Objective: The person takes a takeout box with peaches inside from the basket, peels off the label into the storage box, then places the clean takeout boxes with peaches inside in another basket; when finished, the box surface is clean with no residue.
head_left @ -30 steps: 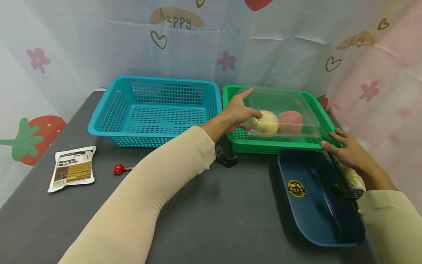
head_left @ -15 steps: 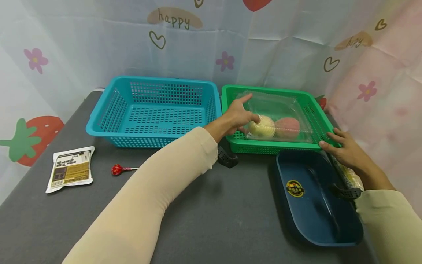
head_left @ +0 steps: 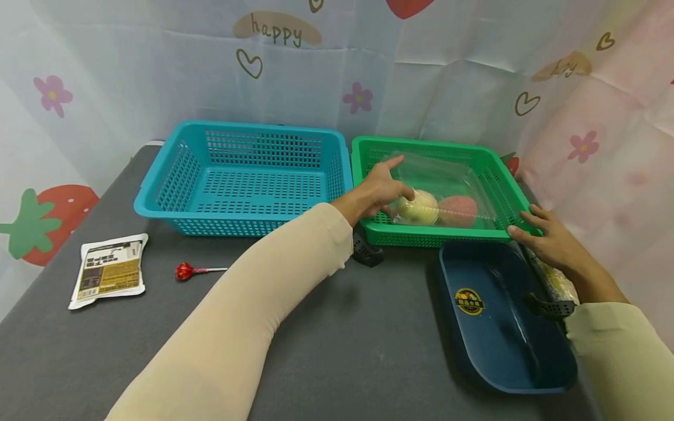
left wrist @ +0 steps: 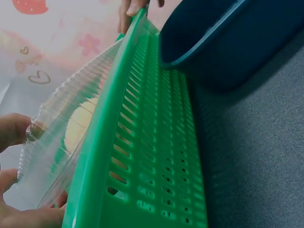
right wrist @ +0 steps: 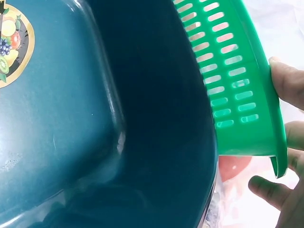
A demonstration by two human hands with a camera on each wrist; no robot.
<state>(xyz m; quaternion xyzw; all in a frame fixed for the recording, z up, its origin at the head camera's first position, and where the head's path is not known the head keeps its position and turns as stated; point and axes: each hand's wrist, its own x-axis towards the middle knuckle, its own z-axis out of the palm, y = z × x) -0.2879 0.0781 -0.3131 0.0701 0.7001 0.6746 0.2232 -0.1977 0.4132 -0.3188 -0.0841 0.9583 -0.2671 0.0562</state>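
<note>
My left hand (head_left: 380,188) grips the left end of a clear plastic box (head_left: 444,173), which sits low in the green basket (head_left: 421,240). A pale yellow, round, fruit-like thing (head_left: 418,208) and a pinkish-red one (head_left: 458,211) show through the clear plastic. In the left wrist view, the fingers (left wrist: 13,132) touch the box's ribbed edge while the thumb side is partly hidden by the basket rim. At the basket's front right corner rests my right hand (head_left: 558,242), its thumb and fingertips touching the rim with the fingers loosely extended.
The blue basket (head_left: 265,225) stands left of the green one. A dark blue tub (head_left: 505,316) lies in front, close to the green basket. Further left are a white-and-brown packet (head_left: 109,269) and a red lollipop (head_left: 184,271). A shiny package (head_left: 560,283) is partly hidden beside the tub.
The clear box has come down and settled lower in the green basket, with my left hand still on its end. My right hand stays at the basket's corner.
</note>
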